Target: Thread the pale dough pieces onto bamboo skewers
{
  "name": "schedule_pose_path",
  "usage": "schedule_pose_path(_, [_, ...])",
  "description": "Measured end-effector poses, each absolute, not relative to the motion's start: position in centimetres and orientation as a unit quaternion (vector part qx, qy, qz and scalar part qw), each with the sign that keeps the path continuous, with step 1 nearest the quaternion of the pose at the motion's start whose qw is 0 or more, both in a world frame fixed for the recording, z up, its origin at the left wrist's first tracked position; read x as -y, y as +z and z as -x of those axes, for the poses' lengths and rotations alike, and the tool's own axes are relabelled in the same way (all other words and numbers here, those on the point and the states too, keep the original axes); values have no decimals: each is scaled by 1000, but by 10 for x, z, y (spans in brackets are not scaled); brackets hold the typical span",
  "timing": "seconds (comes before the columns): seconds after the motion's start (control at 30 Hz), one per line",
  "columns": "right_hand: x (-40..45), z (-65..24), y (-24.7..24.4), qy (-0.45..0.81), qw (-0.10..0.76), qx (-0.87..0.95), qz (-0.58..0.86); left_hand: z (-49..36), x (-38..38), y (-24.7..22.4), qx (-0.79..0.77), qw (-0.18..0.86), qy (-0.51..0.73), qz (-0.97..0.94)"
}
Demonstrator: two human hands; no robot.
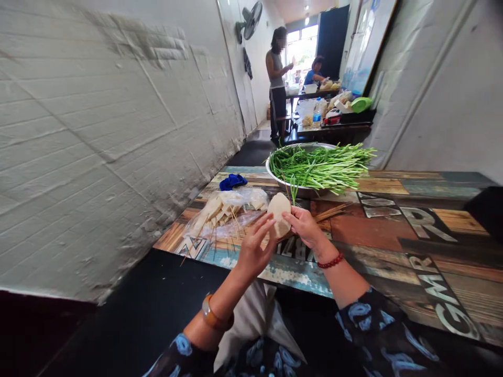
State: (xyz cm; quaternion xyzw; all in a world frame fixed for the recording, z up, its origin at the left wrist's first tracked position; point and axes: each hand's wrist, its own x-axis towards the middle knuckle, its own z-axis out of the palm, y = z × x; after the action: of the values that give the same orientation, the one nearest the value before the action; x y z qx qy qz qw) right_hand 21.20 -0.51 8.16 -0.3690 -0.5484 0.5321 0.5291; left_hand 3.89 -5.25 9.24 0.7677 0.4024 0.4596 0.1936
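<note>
A pale, flat, oval slice (280, 209) is held up above the near edge of the table, its exact food kind unclear. My right hand (307, 226) pinches its right side, and a thin skewer (287, 189) sticks up beside those fingers. On the opposite edge, the fingertips of my left hand (255, 246) close lightly against the slice. To the left, cut pale pieces (225, 210) lie in a clear plastic bag (245, 198), with several thin wooden skewers (212, 238) stuck in or resting by them. More loose skewers (332, 211) lie right of my hands.
A metal basin (271, 170) heaped with long green stalks (326, 165) stands at the back of the patterned wooden table (377, 235). Near it lies a blue cloth (232, 181). Two people (277, 78) are at tables farther back. A white wall (118, 131) runs along the left.
</note>
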Motion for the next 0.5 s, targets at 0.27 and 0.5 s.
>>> schedule_pose_path(0.27, [7,-217,80,585,519,545,303,-43,33,98,-391,584,492,-514])
schedule_pose_path(0.5, [2,-220,67,477,521,616,347,-62,27,100,-334,680,479,-444])
